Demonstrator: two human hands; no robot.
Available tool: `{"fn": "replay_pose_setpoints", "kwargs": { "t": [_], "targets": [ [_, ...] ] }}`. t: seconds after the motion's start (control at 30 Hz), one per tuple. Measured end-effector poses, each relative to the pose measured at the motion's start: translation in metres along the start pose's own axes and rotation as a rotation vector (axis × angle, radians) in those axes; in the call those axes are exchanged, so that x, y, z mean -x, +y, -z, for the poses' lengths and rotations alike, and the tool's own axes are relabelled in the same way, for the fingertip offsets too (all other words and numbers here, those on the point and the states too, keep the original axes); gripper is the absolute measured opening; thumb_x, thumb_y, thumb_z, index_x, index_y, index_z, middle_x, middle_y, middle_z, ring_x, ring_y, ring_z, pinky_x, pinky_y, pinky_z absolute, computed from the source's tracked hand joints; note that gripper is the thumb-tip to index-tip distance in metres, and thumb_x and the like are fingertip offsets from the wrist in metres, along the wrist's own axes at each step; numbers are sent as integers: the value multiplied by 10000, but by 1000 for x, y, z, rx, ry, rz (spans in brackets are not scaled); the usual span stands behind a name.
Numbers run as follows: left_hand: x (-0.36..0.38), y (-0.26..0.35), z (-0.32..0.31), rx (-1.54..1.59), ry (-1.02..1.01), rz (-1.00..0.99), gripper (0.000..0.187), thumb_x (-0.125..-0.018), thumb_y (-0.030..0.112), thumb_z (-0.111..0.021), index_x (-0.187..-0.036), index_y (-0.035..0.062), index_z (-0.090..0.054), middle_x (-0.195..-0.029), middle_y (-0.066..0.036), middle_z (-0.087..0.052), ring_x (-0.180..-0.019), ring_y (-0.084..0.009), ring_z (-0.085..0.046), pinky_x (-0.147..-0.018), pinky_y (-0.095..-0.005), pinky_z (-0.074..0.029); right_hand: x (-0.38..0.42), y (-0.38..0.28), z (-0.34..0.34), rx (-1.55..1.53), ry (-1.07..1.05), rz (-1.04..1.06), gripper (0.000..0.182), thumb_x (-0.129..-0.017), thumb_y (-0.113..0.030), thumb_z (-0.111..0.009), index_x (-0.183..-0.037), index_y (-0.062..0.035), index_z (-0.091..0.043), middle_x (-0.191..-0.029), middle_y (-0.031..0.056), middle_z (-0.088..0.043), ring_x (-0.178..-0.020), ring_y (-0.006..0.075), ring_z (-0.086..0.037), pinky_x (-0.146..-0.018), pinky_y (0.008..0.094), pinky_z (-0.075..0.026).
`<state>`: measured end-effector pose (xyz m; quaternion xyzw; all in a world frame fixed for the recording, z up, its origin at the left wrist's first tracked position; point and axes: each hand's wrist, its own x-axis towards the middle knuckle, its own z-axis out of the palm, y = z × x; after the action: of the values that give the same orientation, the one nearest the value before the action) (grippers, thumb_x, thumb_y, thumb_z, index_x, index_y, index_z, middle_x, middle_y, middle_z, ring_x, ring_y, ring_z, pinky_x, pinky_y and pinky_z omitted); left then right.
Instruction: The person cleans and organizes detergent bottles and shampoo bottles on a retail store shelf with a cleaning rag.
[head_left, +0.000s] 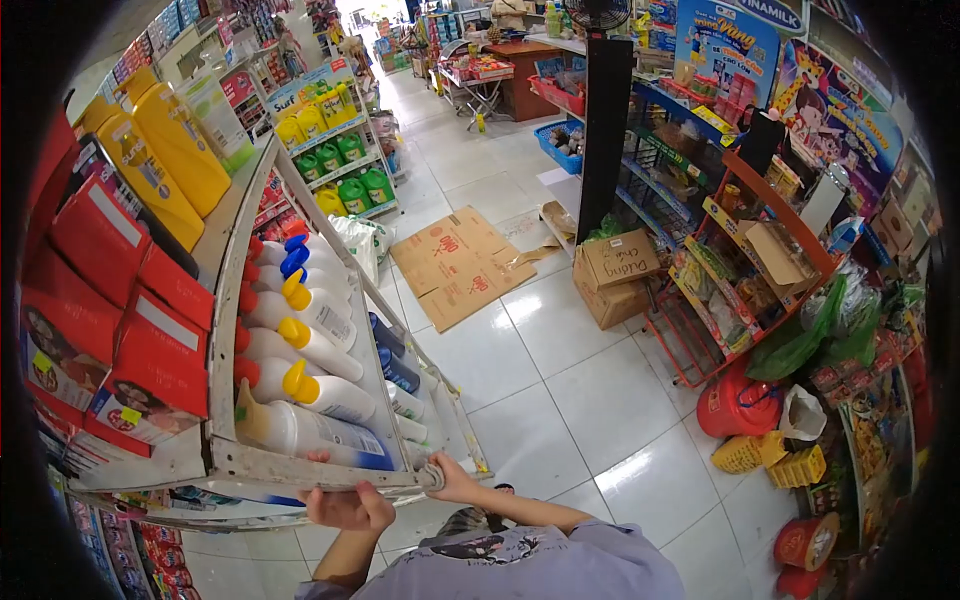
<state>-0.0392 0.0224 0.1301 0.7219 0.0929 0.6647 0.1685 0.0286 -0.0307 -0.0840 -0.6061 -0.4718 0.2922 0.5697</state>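
My left hand (pixel 348 507) grips the front rail of a worn white metal shelf (pixel 300 462), with some fingers hidden behind the rail. My right hand (pixel 457 483) is closed at the rail's right corner on a small grey wad that looks like a cloth (pixel 432 478). Just behind the rail lies a large white and blue pump bottle (pixel 315 432). White bottles with yellow caps (pixel 335 396) and others with blue or red caps lie in a row beyond it. Dark blue bottles (pixel 400 370) stand on a lower level to the right.
Red boxes (pixel 150 365) and yellow bottles (pixel 180 145) fill the upper shelf at left. Flattened cardboard (pixel 470 265) lies on the tiled floor ahead. A cardboard box (pixel 615 275), a black post (pixel 605 130) and an orange rack (pixel 740 265) stand to the right.
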Motion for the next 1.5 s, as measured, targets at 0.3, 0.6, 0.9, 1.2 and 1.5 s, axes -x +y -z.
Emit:
{"fn": "replay_pose_setpoints", "kwargs": {
  "t": [0.3,0.6,0.9,1.2,1.5],
  "targets": [
    [-3,1,2,-56,-34,-1,514,-610,26,-427,-1073,105,-218,-1038,-217,-264,-947,-327,-329,-813,-425,-288,-14,-42,1,-113,99,216,534,-475,-137,-688,-875,-50,-346,-755,69,-423,-704,160,-436,-634,264,-361],
    [-5,3,1,-53,-39,-11,524,-605,35,-446,-1075,128,-233,-1025,-201,-277,-941,-301,-337,-828,-416,-263,2,17,-5,-61,71,208,593,-475,-176,-695,-932,-40,-343,-857,113,-431,-783,202,-446,-684,289,-359],
    [-4,2,1,-48,-40,-34,526,-601,31,-446,-1075,131,-241,-1042,-200,-283,-946,-299,-339,-830,-414,-261,15,75,-9,172,-104,33,599,-477,-196,-667,-980,-46,-378,-901,138,-451,-839,310,-429,-750,350,-343],
    [-5,2,2,-35,-52,-8,518,-582,15,-441,-1048,127,-243,-1030,-213,-289,-952,-315,-333,-816,-443,-274,-6,-15,7,23,-39,55,511,-467,-161,-659,-875,-38,-377,-822,112,-430,-779,247,-435,-692,298,-350],
    [-1,-1,6,-37,-85,12,524,-585,17,-449,-1050,129,-236,-1030,-192,-266,-957,-329,-330,-815,-450,-278,-19,-78,11,-173,61,90,514,-472,-110,-657,-856,-55,-320,-779,93,-392,-743,220,-422,-664,279,-345]
  ]
}}
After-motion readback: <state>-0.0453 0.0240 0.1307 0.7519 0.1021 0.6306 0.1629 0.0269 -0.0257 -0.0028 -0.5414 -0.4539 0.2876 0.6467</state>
